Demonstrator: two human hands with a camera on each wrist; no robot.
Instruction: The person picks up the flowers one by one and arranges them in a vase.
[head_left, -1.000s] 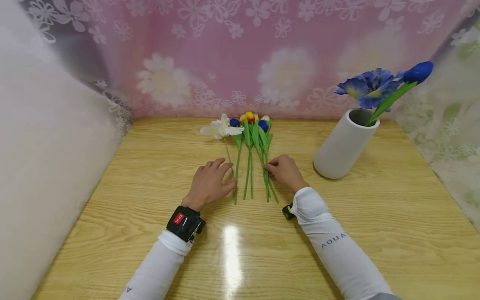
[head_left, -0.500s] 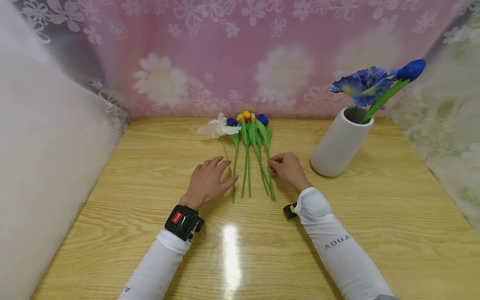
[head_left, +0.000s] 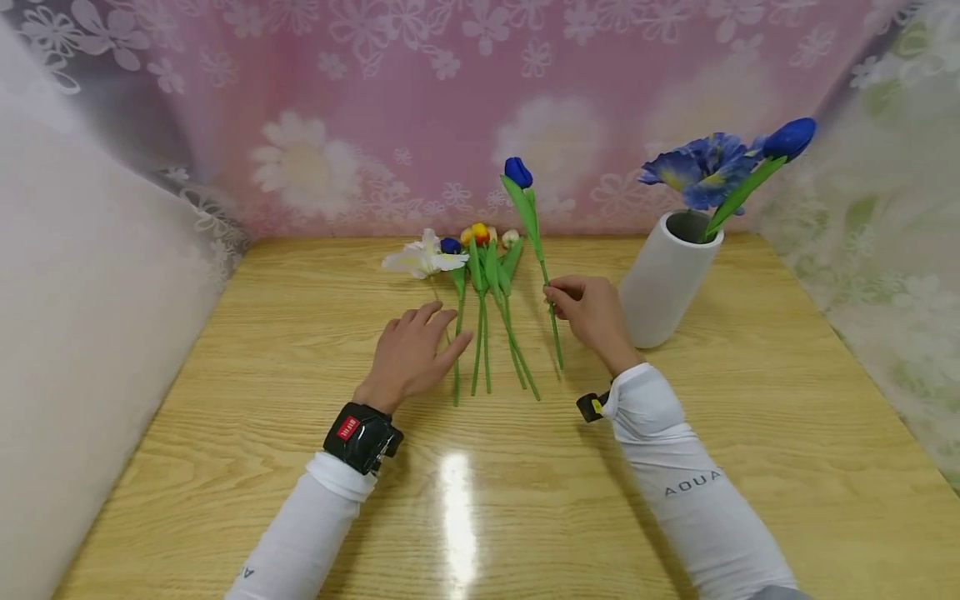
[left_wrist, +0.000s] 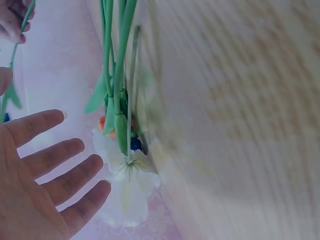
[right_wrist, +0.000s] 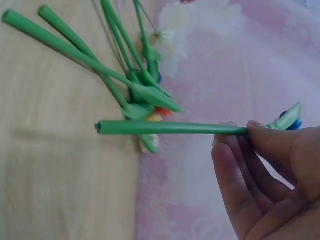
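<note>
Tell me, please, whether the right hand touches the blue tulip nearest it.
Touching: the right wrist view shows the right hand pinching the tulip stem.

Right hand (right_wrist: 265, 197) pinching green-stemmed blue flower (right_wrist: 170, 128), stem clear of pale wood-grain table (right_wrist: 60, 195), crossed green-stemmed flowers (right_wrist: 92, 63) lying beyond, white-petalled bloom (right_wrist: 172, 42) beside them, pink-and-white patterned cloth (right_wrist: 187, 185) behind.

Plenty of even light in here; a white streak of glare (head_left: 459, 525) runs down the tabletop (head_left: 540, 517), with soft shadow beside the right sleeve (head_left: 697, 492). Both wrist views come out dimmer, bluish and soft, the white flower (left_wrist: 127, 195) washed pale in the left one.
</note>
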